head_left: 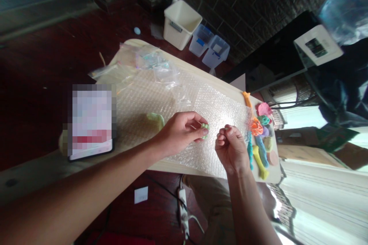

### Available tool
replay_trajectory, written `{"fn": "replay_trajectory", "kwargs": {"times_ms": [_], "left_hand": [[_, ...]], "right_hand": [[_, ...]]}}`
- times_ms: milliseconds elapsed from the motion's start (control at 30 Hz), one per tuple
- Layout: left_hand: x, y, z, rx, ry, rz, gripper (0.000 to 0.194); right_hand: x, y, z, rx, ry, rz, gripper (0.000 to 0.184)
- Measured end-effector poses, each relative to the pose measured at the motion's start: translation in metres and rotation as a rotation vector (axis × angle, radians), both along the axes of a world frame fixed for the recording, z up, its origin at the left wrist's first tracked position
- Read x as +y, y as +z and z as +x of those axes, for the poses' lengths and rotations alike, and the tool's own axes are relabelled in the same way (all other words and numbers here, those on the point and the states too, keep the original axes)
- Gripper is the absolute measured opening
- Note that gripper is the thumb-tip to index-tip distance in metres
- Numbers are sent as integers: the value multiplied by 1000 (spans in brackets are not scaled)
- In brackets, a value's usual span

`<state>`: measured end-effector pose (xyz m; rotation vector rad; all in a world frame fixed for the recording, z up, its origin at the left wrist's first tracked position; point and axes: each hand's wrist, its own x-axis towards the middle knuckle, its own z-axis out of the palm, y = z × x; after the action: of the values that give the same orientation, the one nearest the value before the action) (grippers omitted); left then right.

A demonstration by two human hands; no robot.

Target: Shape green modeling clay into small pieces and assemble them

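Note:
My left hand (pixel 179 132) is closed in a pinch on a small lumpy light-green piece of modelling clay (pixel 204 130) above the bubble wrap (pixel 201 157). To its right, apart from the piece, is my right hand (pixel 232 147), with thumb and fingers pressed together. Whatever its fingertips hold is too small to make out. Beyond my left wrist, a larger pale-green piece (pixel 156 120) lies on the bubble wrap.
Coloured clay-like shapes, including a yellow bone shape (pixel 260 162) and an orange lump (pixel 255 126), crowd the table's right end. Clear plastic bags (pixel 165 72) lie along the far side. At left stands a blurred tablet-like screen (pixel 92 122). Bins (pixel 182 23) stand on the floor beyond.

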<state>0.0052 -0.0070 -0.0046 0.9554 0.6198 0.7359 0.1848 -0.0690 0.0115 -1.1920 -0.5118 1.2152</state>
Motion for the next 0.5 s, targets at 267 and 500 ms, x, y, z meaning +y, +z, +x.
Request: {"fn": "replay_trajectory", "kwargs": {"times_ms": [267,500], "left_hand": [[1,3,-1,-1,7,-14,24],[2,5,-2,-5,17,-1,19]], "right_hand": [[4,6,-5,-37,72,-10,16],[4,2,-5,-166,43,-38,21]]}}
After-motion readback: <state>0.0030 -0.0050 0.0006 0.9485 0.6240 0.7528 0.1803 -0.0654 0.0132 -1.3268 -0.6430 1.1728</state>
